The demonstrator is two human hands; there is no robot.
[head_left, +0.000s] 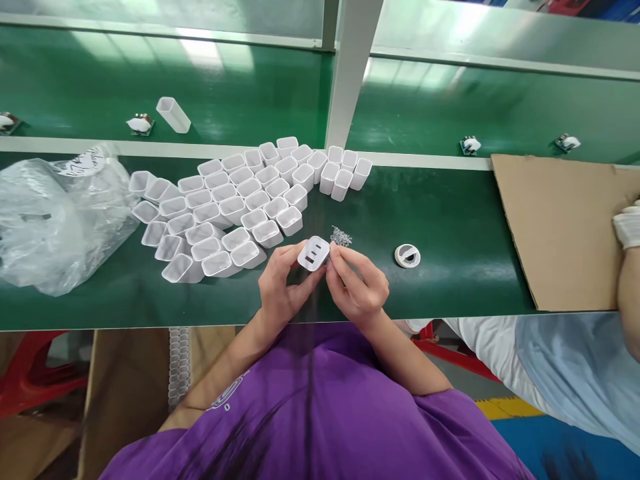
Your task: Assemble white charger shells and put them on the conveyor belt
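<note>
My left hand [279,288] holds a small white plastic charger shell [313,253] by its sides, its face with two slots turned up toward me. My right hand [356,283] pinches at the shell's right edge with thumb and forefinger; whether it holds a tiny part I cannot tell. Just beyond the hands lies a little heap of small grey metal bits [341,235] on the green table [450,220]. A big cluster of empty white shells [235,207] stands open-side-up to the left and behind.
A crumpled clear plastic bag [55,217] lies at the far left. A white tape roll [407,255] sits right of my hands. A cardboard sheet [560,227] covers the right side, where a co-worker's gloved hand [628,223] rests. Small parts [140,124] ride the green conveyor behind.
</note>
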